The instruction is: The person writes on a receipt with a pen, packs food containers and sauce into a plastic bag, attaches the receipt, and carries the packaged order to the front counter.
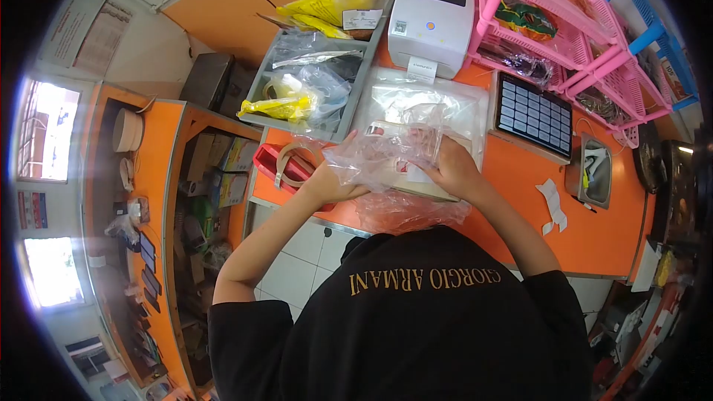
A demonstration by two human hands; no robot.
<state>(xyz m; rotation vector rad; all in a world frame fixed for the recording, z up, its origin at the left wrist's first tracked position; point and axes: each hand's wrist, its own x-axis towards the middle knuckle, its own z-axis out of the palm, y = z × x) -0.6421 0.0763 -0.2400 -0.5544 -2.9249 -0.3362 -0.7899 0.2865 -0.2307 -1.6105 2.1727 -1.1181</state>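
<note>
Crumpled clear plastic [379, 154] stretches between my two hands above the orange counter. My left hand [336, 178] is closed on its left side, with the fingers partly covered by the film. On the right, my right hand [454, 169] has its fingers closed on the plastic too. Beneath the film lies a pale flat package [462, 141], partly hidden by the plastic and my hands. More loose clear plastic [412, 212] hangs over the counter's front edge, against the black shirt.
A red tape dispenser [281, 171] stands left of my left hand. Behind are a grey tray [355, 89] of plastic bags and a white label printer [431, 26]. A tablet [533, 115], pink racks [587, 70], a small metal tray [594, 171] and paper strips [551, 206] are on the right.
</note>
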